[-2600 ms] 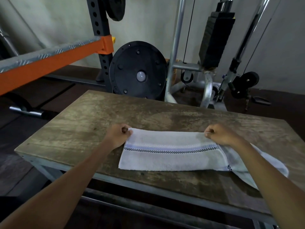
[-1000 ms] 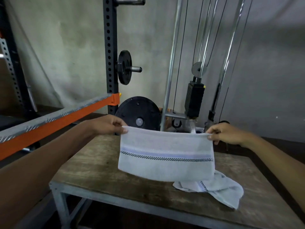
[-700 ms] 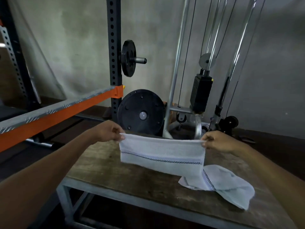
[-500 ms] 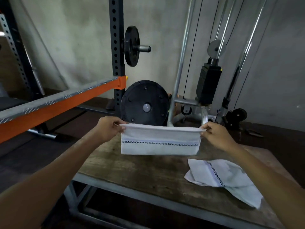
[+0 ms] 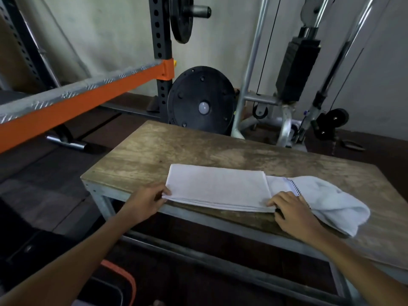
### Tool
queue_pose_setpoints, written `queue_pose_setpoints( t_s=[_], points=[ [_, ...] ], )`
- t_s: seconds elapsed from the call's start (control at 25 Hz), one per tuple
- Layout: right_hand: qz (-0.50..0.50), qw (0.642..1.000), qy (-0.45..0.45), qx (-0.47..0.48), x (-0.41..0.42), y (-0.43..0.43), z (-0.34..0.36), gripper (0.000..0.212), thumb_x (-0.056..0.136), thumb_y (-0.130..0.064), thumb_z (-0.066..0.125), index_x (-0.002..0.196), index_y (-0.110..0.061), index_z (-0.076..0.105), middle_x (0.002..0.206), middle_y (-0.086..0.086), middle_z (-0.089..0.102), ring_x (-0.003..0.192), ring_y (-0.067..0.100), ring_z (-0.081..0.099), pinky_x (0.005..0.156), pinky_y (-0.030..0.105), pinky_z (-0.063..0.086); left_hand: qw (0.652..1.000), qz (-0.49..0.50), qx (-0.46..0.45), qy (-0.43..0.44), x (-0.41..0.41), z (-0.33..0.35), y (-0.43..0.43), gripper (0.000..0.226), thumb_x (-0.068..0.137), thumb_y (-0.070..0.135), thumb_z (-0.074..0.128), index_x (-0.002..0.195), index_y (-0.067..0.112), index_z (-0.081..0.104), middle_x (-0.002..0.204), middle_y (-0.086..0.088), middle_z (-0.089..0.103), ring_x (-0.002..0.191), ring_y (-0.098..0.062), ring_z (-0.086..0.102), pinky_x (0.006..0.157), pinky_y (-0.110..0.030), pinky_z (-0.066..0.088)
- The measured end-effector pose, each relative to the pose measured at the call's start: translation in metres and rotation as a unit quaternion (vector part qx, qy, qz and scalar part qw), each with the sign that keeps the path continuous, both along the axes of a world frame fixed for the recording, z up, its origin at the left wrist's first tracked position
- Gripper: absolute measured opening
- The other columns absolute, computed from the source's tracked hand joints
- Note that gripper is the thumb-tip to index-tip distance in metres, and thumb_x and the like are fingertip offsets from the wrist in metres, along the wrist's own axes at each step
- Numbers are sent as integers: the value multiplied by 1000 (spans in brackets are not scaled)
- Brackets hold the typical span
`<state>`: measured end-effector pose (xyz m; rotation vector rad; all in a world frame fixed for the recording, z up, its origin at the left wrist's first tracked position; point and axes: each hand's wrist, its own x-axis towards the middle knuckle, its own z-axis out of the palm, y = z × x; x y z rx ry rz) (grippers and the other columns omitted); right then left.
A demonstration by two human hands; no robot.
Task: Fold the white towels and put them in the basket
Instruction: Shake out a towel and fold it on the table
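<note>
A white towel (image 5: 217, 186), folded into a flat rectangle, lies on the wooden table (image 5: 181, 146) near its front edge. My left hand (image 5: 146, 200) pinches the towel's near left corner. At the near right corner my right hand (image 5: 291, 209) holds the folded edges with curled fingers. A second white towel (image 5: 331, 202), crumpled and showing a black checked stripe, lies to the right, partly under the folded one. The basket is not clearly in view.
A dark container with an orange rim (image 5: 119, 277) sits on the floor at the bottom left. Behind the table stand a black weight plate (image 5: 201, 100), an orange rack beam (image 5: 84, 96) and a cable machine's weight stack (image 5: 295, 71).
The towel was held up in the air by its top corners and folded once more. It now lies flat on the table near the front edge, both hands at its near corners.
</note>
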<state>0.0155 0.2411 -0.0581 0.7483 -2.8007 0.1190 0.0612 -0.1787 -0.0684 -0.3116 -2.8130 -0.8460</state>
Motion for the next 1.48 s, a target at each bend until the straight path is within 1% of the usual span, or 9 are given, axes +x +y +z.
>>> queue_pose_setpoints(
  t_s=[0.08,0.2,0.36,0.56,0.8,1.12,1.28,1.4,1.48],
  points=[
    [-9,1000,18,3,1,-5,5,18,62,-24,49,76,-29,57,84,-11,54,88,13,44,71,25,15,998,-3,-62,25,3,6,2,12,72,29,59,84,27,61,91,13,58,84,-10,57,77,-35,50],
    [-36,997,43,-44,-10,-40,17,11,66,-25,43,69,-24,54,81,-6,52,86,20,46,71,27,15,992,44,-93,78,-5,17,27,25,71,36,45,84,23,62,92,11,58,92,-15,58,85,-30,39],
    [-64,988,-57,-131,-39,-123,19,30,92,-20,41,116,-14,56,121,4,59,117,24,50,95,36,35,985,77,-148,53,-45,22,90,45,93,20,41,138,14,41,143,-1,43,136,-19,34,110,-35,23],
    [-55,979,-192,-45,-61,-159,-7,59,100,-44,19,152,-18,9,161,4,1,148,17,-3,120,39,1,964,97,-233,-78,-69,-6,100,61,99,43,16,151,12,5,160,-3,5,147,-19,2,118,-45,5],
    [-56,981,-184,28,-65,-131,-13,71,93,-64,10,152,-26,-3,160,-3,-13,146,12,-13,120,39,-4,963,119,-223,-92,-63,-13,92,63,99,47,16,151,16,1,160,-2,0,147,-18,-1,119,-44,1],
    [-135,974,-178,45,-64,-72,-9,84,88,-69,6,152,-17,1,161,0,-6,148,13,-7,120,42,0,959,200,-174,-101,-33,-17,40,58,99,42,11,152,17,8,160,-1,7,147,-18,3,119,-44,3],
    [-166,963,-165,133,-72,-69,7,99,79,-76,-3,150,-10,15,160,5,10,148,18,0,116,50,-13,958,214,-137,-132,-20,-18,22,54,101,37,10,151,17,14,160,1,8,147,-15,0,118,-42,-1],
    [-129,977,-101,137,-91,-111,22,79,90,-66,9,138,-14,44,147,7,41,142,23,25,114,52,-12,951,301,-13,-76,-16,-5,28,42,101,31,25,132,14,49,144,-5,41,137,-21,31,114,-44,15],
    [-30,989,-108,97,-103,-159,22,52,96,-51,25,129,-22,53,138,3,52,133,21,38,114,52,-4,909,406,86,-25,-11,0,44,34,95,35,41,117,16,59,125,-6,53,120,-24,46,105,-45,31]
  ],
)
